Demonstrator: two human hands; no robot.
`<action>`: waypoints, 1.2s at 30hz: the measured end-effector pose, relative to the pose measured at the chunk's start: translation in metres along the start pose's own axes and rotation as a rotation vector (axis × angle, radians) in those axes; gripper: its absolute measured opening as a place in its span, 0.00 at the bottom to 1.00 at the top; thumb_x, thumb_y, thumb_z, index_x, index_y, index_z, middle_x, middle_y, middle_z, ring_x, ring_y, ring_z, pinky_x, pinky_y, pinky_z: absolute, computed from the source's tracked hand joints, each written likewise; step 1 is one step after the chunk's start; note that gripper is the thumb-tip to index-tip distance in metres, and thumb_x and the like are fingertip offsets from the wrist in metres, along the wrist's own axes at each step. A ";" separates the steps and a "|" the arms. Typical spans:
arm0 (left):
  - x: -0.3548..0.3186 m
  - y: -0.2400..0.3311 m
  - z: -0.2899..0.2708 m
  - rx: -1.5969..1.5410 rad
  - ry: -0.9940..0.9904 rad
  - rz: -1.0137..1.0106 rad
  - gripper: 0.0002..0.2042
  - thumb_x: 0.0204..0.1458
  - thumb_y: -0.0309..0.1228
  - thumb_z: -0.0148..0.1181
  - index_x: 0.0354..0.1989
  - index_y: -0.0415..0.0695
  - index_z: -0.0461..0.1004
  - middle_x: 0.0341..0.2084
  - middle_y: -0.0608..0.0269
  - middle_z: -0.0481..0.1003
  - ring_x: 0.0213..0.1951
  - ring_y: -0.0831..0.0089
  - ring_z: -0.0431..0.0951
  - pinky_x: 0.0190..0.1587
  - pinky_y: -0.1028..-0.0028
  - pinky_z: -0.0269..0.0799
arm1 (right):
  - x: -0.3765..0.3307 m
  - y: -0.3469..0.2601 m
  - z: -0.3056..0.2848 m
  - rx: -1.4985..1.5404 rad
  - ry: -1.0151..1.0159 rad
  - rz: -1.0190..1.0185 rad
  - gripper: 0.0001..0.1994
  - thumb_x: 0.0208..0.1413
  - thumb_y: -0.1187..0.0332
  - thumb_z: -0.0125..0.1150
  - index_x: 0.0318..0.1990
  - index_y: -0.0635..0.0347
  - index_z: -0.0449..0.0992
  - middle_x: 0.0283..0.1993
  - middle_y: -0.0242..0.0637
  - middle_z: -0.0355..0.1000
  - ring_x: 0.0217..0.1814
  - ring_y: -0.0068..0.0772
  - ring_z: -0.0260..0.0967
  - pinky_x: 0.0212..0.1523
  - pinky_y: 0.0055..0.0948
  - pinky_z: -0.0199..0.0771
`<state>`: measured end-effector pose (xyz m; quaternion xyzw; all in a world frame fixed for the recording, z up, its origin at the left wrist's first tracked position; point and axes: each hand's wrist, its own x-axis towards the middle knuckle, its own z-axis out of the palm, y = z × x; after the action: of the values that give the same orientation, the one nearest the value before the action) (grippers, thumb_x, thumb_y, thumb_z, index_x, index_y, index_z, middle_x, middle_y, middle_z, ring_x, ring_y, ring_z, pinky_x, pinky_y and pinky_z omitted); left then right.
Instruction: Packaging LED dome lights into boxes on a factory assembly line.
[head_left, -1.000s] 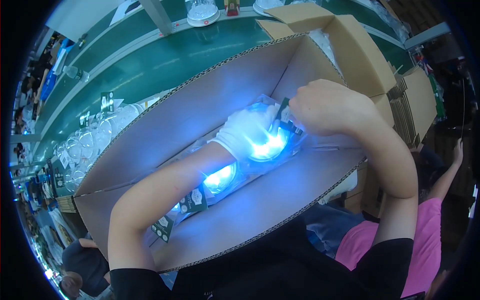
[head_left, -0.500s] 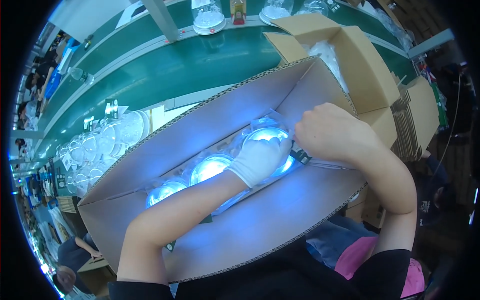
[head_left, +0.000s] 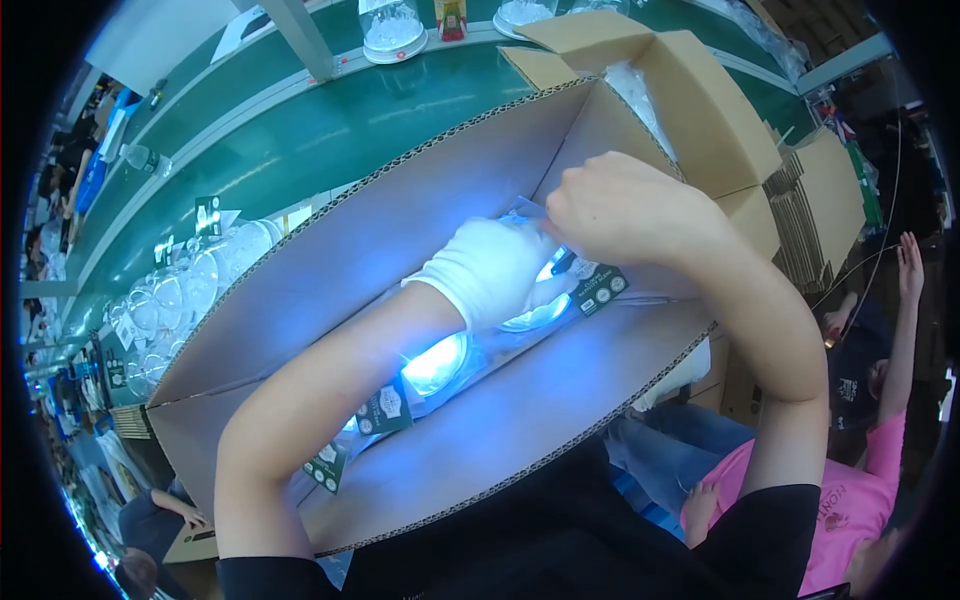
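An open cardboard box [head_left: 480,410] holds a row of round, glowing lamps [head_left: 437,365] in clear plastic wrap. My left hand [head_left: 488,268], in a white glove, curls over the lamp at the right end of the row, hiding much of it. Its thumb lies along the bright rim. Close beside it, my bare right hand [head_left: 622,207] is closed, knuckles up, at clear film near the box's right end; its fingertips are hidden. Dark green printed tags [head_left: 600,286] hang from the lamps, one just below my right hand.
Clear domes [head_left: 185,285] stand clustered on a green work surface [head_left: 370,130] at left; more line the far side. A second open carton [head_left: 700,110] adjoins the box at upper right, beside stacked flat cardboard [head_left: 815,205]. A person in pink [head_left: 840,500] is at lower right.
My left hand has turned and spread further over the end lamp, and my right hand has moved up and left. The tags show more. The person in pink has raised an arm.
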<state>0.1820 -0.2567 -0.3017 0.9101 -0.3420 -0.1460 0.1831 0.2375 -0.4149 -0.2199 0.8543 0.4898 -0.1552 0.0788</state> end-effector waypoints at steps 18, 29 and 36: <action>0.033 0.008 0.039 0.165 -0.078 0.081 0.21 0.57 0.47 0.54 0.57 0.53 0.76 0.59 0.56 0.71 0.61 0.51 0.68 0.60 0.50 0.68 | -0.032 0.045 -0.032 0.352 0.775 0.194 0.16 0.62 0.59 0.56 0.34 0.63 0.81 0.29 0.48 0.78 0.33 0.51 0.78 0.37 0.41 0.77; 0.031 0.012 0.034 0.003 -0.130 0.225 0.18 0.60 0.39 0.52 0.55 0.46 0.76 0.56 0.52 0.74 0.62 0.55 0.69 0.64 0.52 0.60 | -0.029 0.269 0.199 0.606 0.187 1.190 0.40 0.58 0.51 0.62 0.71 0.62 0.52 0.76 0.52 0.51 0.74 0.58 0.54 0.71 0.45 0.60; 0.033 0.008 0.039 -0.006 -0.060 0.225 0.17 0.61 0.39 0.52 0.54 0.46 0.77 0.53 0.52 0.77 0.62 0.58 0.70 0.64 0.51 0.60 | -0.018 0.285 0.275 1.029 0.378 1.292 0.44 0.54 0.56 0.67 0.71 0.65 0.50 0.74 0.58 0.52 0.76 0.58 0.50 0.71 0.44 0.59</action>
<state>0.1858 -0.2938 -0.3372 0.8605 -0.4471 -0.1526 0.1906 0.4222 -0.6531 -0.4771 0.9072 -0.2212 -0.1379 -0.3300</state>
